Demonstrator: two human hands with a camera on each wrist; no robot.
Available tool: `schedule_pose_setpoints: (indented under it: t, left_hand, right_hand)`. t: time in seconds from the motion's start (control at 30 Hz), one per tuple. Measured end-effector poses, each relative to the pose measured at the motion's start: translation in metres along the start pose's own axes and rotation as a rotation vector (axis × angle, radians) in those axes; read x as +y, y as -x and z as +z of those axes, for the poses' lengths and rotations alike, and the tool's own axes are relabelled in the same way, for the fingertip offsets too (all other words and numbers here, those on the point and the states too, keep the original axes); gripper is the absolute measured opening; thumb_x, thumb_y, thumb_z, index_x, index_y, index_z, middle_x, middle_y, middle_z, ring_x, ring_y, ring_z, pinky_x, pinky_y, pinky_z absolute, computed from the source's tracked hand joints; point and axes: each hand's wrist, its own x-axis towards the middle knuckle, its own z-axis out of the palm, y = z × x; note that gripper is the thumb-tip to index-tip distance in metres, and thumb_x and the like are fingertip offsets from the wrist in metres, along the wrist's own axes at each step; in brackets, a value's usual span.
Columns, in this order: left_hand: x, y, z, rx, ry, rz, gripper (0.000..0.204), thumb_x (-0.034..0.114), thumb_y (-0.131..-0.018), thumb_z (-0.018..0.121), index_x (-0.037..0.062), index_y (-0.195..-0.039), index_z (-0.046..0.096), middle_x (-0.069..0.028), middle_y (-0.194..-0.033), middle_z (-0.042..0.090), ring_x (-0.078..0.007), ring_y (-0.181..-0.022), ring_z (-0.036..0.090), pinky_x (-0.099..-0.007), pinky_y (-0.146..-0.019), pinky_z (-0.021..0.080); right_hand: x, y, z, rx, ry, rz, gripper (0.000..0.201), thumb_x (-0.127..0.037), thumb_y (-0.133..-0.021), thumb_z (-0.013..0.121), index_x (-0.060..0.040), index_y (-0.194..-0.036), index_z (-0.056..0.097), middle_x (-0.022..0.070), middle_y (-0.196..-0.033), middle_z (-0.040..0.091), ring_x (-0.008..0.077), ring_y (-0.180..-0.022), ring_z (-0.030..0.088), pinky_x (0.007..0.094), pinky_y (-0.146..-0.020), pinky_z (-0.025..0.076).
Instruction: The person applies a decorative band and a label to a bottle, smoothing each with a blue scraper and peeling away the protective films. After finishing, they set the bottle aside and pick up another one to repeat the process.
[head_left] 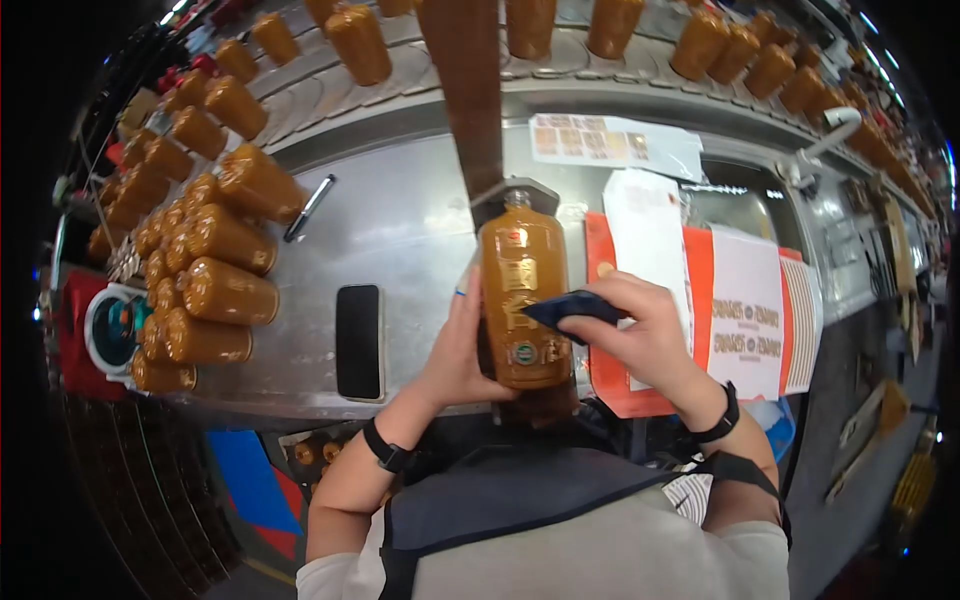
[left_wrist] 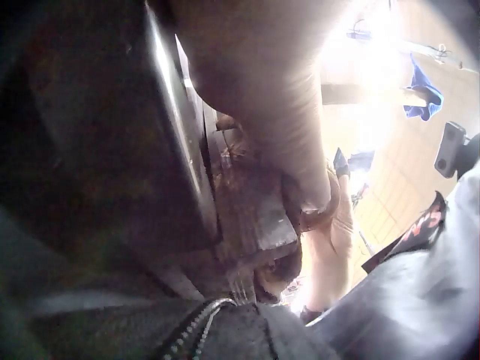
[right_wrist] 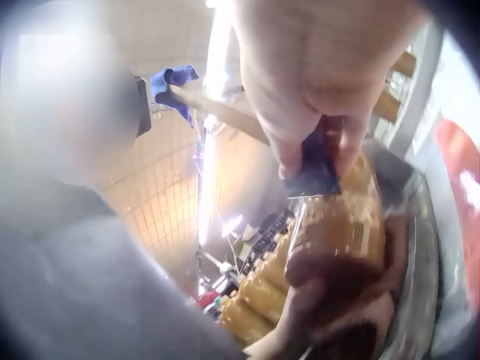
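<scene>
An amber-brown bottle [head_left: 522,345] with gold lettering lies in a dark holder at the table's front edge, its neck pointing away from the person. My left hand [head_left: 458,350] rests along the bottle's left side, thumb near its base. Above the label, my right hand [head_left: 645,325] pinches a dark blue flat tool [head_left: 575,308], its tip at the gold lettering. The right wrist view shows the fingers round the dark tool [right_wrist: 315,169] against the bottle [right_wrist: 337,232]. In the left wrist view the left hand [left_wrist: 262,97] covers most of the bottle.
Many filled bottles [head_left: 232,292] stand and lie at the left, near a black phone [head_left: 360,342] and a marker [head_left: 310,208]. Orange and white printed sheets [head_left: 745,310] lie at the right, beside a sink [head_left: 735,212]. A conveyor [head_left: 405,92] with more bottles runs behind.
</scene>
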Motion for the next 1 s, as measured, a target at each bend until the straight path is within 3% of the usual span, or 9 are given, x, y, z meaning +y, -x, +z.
schedule_pose_setpoints:
  t: [0.13,0.2,0.27,0.3,0.33,0.4,0.43,0.8,1.0]
  left_hand:
    - [-0.001,0.000,-0.002,-0.005,-0.074,0.042,0.148,0.030,-0.048,0.095,-0.0033,-0.156,-0.001,-0.0300,-0.156,0.023,-0.0469,-0.143,0.028,-0.0474,-0.116,0.032]
    - [-0.001,-0.003,-0.002,-0.008,-0.096,0.049,0.147,0.030,-0.048,0.094,-0.0045,-0.156,0.000,-0.0299,-0.156,0.023,-0.0468,-0.143,0.029,-0.0478,-0.116,0.032]
    - [-0.002,-0.001,-0.001,0.003,-0.109,0.056,0.148,0.031,-0.048,0.094,-0.0053,-0.156,0.001,-0.0296,-0.155,0.024,-0.0464,-0.141,0.031,-0.0478,-0.116,0.033]
    - [-0.004,0.000,-0.002,-0.008,-0.121,0.045,0.148,0.032,-0.047,0.095,-0.0054,-0.156,0.001,-0.0292,-0.155,0.025,-0.0460,-0.140,0.032,-0.0477,-0.115,0.033]
    - [-0.004,0.001,-0.001,-0.018,-0.109,0.037,0.148,0.032,-0.047,0.095,-0.0054,-0.156,0.001,-0.0292,-0.155,0.025,-0.0460,-0.140,0.032,-0.0477,-0.115,0.033]
    - [-0.001,0.000,-0.001,0.005,-0.131,0.056,0.147,0.032,-0.047,0.095,-0.0048,-0.156,0.002,-0.0286,-0.156,0.025,-0.0456,-0.139,0.034,-0.0473,-0.115,0.033]
    - [0.001,-0.002,-0.001,0.014,-0.135,0.052,0.146,0.032,-0.048,0.094,-0.0035,-0.156,0.002,-0.0280,-0.156,0.026,-0.0449,-0.139,0.035,-0.0475,-0.114,0.034]
    - [0.007,-0.003,-0.004,0.016,-0.057,0.071,0.149,0.038,-0.050,0.097,-0.0012,-0.157,0.000,-0.0268,-0.156,0.026,-0.0431,-0.142,0.031,-0.0472,-0.116,0.032]
    - [0.018,-0.025,-0.021,0.078,0.196,-0.017,0.121,0.036,-0.069,0.090,-0.0006,-0.156,0.013,-0.0239,-0.152,0.033,-0.0368,-0.140,0.038,-0.0438,-0.115,0.033]
  right_hand:
    - [0.049,-0.016,-0.025,0.210,-0.054,0.397,0.021,-0.015,-0.087,0.076,-0.0005,-0.102,0.072,0.0042,-0.082,0.070,0.0090,-0.076,0.063,0.0271,-0.065,0.050]
    - [0.020,-0.013,-0.022,0.220,-0.028,0.379,0.021,-0.014,-0.086,0.076,-0.0007,-0.102,0.072,0.0039,-0.080,0.070,0.0079,-0.074,0.063,0.0256,-0.066,0.050]
    - [0.002,-0.008,-0.008,-0.083,-0.024,0.049,0.020,-0.013,-0.085,0.077,-0.0015,-0.102,0.072,0.0055,-0.080,0.071,0.0092,-0.072,0.064,0.0249,-0.066,0.051]
    - [0.015,-0.008,0.002,-0.029,-0.034,0.081,0.020,-0.013,-0.085,0.078,-0.0020,-0.100,0.072,0.0077,-0.080,0.071,0.0116,-0.070,0.065,0.0257,-0.065,0.051]
    - [0.019,-0.016,-0.008,-0.058,-0.250,0.344,0.022,-0.015,-0.084,0.078,-0.0018,-0.101,0.072,0.0085,-0.080,0.070,0.0135,-0.072,0.066,0.0267,-0.064,0.050]
    - [0.043,-0.034,-0.028,0.236,0.188,0.212,0.021,-0.014,-0.084,0.078,-0.0014,-0.100,0.072,0.0065,-0.077,0.069,0.0118,-0.070,0.063,0.0257,-0.063,0.049]
    - [0.043,-0.035,-0.034,0.255,0.049,0.290,0.020,-0.011,-0.082,0.079,-0.0013,-0.099,0.073,0.0053,-0.078,0.069,0.0110,-0.068,0.061,0.0249,-0.062,0.048]
    - [-0.009,-0.011,-0.007,0.039,0.388,-0.261,0.039,0.005,-0.065,0.074,-0.0100,-0.101,0.075,0.0042,-0.090,0.067,0.0230,-0.080,0.061,0.0320,-0.067,0.049]
    - [-0.007,-0.002,-0.012,0.061,0.324,-0.195,0.045,0.010,-0.061,0.068,-0.0094,-0.101,0.076,0.0060,-0.092,0.067,0.0243,-0.083,0.062,0.0336,-0.071,0.049]
